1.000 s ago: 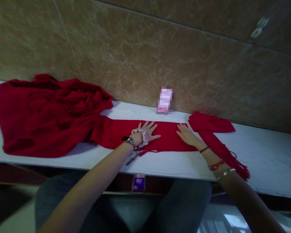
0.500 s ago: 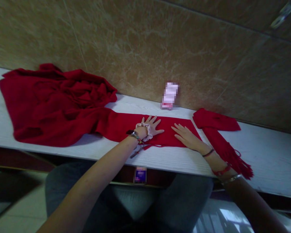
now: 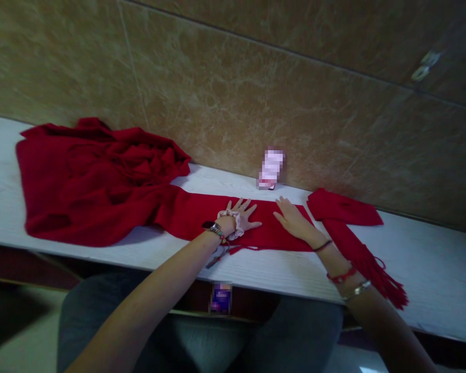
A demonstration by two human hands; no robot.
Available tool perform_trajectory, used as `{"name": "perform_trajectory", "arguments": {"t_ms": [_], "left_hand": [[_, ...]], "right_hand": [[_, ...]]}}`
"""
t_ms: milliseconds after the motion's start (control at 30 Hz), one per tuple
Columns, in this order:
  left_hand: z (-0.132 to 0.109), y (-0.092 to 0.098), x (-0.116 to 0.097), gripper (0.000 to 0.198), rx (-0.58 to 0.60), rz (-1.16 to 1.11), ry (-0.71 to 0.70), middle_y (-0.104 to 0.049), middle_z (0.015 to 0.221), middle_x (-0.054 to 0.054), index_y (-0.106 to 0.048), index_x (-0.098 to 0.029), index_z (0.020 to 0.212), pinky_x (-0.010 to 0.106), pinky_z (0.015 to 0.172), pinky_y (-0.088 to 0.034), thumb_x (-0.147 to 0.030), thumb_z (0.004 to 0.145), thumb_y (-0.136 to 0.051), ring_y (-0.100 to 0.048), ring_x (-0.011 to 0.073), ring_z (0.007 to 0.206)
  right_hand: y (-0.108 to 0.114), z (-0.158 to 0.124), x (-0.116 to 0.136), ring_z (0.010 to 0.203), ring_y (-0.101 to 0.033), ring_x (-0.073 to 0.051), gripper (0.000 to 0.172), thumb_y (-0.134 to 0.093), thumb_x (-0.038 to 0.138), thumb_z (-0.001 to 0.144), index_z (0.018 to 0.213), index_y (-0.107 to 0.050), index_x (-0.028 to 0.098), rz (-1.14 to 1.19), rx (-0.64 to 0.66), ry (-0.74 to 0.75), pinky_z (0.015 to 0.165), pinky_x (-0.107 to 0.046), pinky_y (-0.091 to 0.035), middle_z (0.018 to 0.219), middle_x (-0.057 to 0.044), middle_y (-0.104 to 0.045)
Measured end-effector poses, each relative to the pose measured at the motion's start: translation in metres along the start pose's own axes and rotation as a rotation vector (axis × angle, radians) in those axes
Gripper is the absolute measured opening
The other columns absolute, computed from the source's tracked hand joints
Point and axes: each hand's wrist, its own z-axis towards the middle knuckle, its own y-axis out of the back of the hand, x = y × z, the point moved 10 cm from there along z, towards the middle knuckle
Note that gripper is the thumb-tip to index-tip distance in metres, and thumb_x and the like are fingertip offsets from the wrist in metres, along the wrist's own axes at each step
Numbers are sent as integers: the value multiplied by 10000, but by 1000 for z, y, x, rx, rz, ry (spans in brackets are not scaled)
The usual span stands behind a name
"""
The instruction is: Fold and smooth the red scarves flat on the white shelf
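Note:
A flat strip of red cloth (image 3: pixel 202 215) lies along the white table and runs left into a large rumpled heap (image 3: pixel 81 191) of the same red fabric. My left hand (image 3: pixel 244 216) rests on the strip with its fingers spread, a scrunchie and a watch at the wrist. To its right, my right hand (image 3: pixel 293 220) lies palm down near the strip's right end, fingers stretched out and toward the wall. Just beyond that end is a folded red scarf (image 3: pixel 344 210) with a fringed tail slanting toward the table's front edge. Neither hand grips anything.
A phone (image 3: pixel 271 170), blurred out, stands against the brown marbled wall (image 3: pixel 217 93) behind the strip. Below the front edge of the white table (image 3: pixel 279 272) is a small blurred purple packet (image 3: pixel 221 299), with my legs on either side.
My right hand has slid a little away from me across the cloth, toward its far edge. My left hand stays in place on the strip. The camera view has shifted slightly.

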Motion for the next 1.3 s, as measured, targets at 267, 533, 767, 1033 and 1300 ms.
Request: {"name": "perform_trajectory", "arguments": {"t_ms": [267, 533, 767, 1033, 1300], "left_hand": [[-15, 5, 43, 571, -2, 79, -14, -166, 1495, 70, -258, -263, 1415, 477, 1094, -160, -515, 907, -329, -148, 253, 1374], [-50, 32, 108, 447, 8, 274, 6, -316, 1446, 62, -412, -256, 1342, 398, 1080, -234, -392, 917, -393, -263, 245, 1337], [-90, 86, 172, 445, -232, 314, 49, -394, 1386, 75, -424, -168, 1309, 493, 1057, -209, -397, 944, -312, -303, 287, 1275], [-101, 80, 158, 480, -204, 327, -54, -329, 1426, 113, -389, -176, 1345, 416, 1075, -243, -339, 894, -414, -280, 268, 1317], [-104, 33, 51, 341, -20, 181, -481, -566, 1190, 55, -571, -232, 1156, 269, 905, -434, -351, 841, -525, -550, 182, 1063]], "right_hand": [[-28, 14, -5, 1354, -220, -274, 543, -249, 385, 920, 1393, -311, 126, -54, 131, -82, 1059, -504, -233, 1474, -158, -236], [-31, 12, -27, 1357, -213, -265, 566, -258, 376, 909, 1377, -321, 64, -66, 117, -102, 1074, -471, -229, 1463, -175, -256], [-34, 5, -60, 1344, -244, -279, 585, -271, 400, 890, 1358, -349, 57, -21, 56, -124, 1069, -492, -250, 1445, -186, -295], [-8, 9, -25, 1317, -309, -291, 502, -395, 345, 862, 1269, -487, 65, 49, -59, -23, 1075, -476, -268, 1395, -196, -385], [22, -9, 145, 1126, -539, -195, 360, -489, 289, 860, 1162, -595, 124, 243, 119, 620, 983, -353, -414, 1202, -115, -603]]}}
